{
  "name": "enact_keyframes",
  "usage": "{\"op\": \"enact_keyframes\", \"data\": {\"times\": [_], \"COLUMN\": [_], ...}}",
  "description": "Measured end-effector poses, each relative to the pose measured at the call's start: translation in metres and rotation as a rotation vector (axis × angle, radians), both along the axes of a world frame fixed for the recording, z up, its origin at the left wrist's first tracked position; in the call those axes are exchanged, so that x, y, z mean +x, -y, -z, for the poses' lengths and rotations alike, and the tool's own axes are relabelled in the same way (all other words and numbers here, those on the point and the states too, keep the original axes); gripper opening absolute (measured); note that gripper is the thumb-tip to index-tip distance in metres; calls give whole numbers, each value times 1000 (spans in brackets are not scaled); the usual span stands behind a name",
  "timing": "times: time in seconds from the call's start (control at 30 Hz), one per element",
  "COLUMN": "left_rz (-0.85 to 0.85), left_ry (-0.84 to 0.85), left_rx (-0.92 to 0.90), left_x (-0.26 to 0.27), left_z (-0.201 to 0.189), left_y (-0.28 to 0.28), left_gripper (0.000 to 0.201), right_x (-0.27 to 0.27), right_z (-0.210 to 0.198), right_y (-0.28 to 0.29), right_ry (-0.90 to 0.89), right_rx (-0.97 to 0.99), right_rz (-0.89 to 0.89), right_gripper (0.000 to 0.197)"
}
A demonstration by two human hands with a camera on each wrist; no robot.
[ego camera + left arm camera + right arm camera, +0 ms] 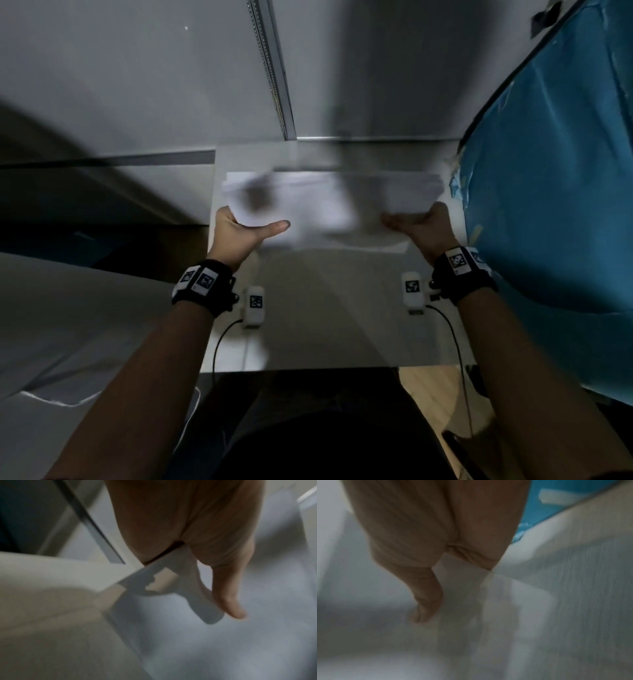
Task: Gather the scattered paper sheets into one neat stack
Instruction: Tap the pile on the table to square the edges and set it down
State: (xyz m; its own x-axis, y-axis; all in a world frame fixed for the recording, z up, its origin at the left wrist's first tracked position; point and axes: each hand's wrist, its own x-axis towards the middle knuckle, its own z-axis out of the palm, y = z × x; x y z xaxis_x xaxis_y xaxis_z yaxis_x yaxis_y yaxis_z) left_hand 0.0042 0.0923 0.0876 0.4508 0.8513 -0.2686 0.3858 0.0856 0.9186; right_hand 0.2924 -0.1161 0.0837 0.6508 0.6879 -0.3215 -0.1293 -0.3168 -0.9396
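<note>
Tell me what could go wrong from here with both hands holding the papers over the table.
1. The paper sheets look uneven, with edges fanned at the far left, so loose ones may slide out.
2. The left hand and right hand grip only the near corners; the unsupported middle may sag or crease.
3. The bundle sits near the blue plastic sheet by the table; an edge could snag there.

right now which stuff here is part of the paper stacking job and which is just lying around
Part of the job:
paper sheets
left hand, gripping their left end
right hand, gripping their right end
table

Just lying about:
blue sheet
metal rail
</note>
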Motion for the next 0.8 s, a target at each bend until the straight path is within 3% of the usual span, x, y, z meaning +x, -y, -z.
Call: {"op": "enact_keyframes", "data": {"times": [0.07, 0.1, 0.17, 0.27, 0.33, 0.47, 0.6, 0.7, 0.77, 0.8], "left_rz": [-35, -21, 35, 110, 149, -35, 50, 75, -77, -153], "left_ry": [-10, -9, -40, -146, -181, -79, -235, -341, -263, -152], "left_rx": [-29, -17, -4, -3, 12, -9, 7, 139, 223, 259], "left_x": [-6, -5, 1, 13, 21, 24, 2, -21, -25, -20], "left_z": [22, 28, 41, 63, 66, 59, 76, 72, 47, 29], "left_y": [2, 5, 15, 19, 17, 18, 13, -13, -30, -37], "left_gripper": [65, 68, 47, 32, 23, 42, 39, 26, 25, 33], "right_x": [6, 6, 4, -2, -2, 5, 1, 20, 33, 36], "right_z": [14, 20, 31, 46, 42, 46, 56, 35, 19, 11], "right_y": [3, 6, 10, 10, 5, 12, 22, 27, 33, 34], "right_ry": [129, 181, 255, 380, 386, 239, 176, 244, 277, 286], "right_rx": [-59, -88, -137, -258, -360, -292, -317, -331, -303, -296], "right_rz": [9, -22, -114, -235, -176, -10, -10, -49, -85, -116], "right_gripper": [34, 29, 28, 40, 45, 37, 56, 31, 25, 23]}}
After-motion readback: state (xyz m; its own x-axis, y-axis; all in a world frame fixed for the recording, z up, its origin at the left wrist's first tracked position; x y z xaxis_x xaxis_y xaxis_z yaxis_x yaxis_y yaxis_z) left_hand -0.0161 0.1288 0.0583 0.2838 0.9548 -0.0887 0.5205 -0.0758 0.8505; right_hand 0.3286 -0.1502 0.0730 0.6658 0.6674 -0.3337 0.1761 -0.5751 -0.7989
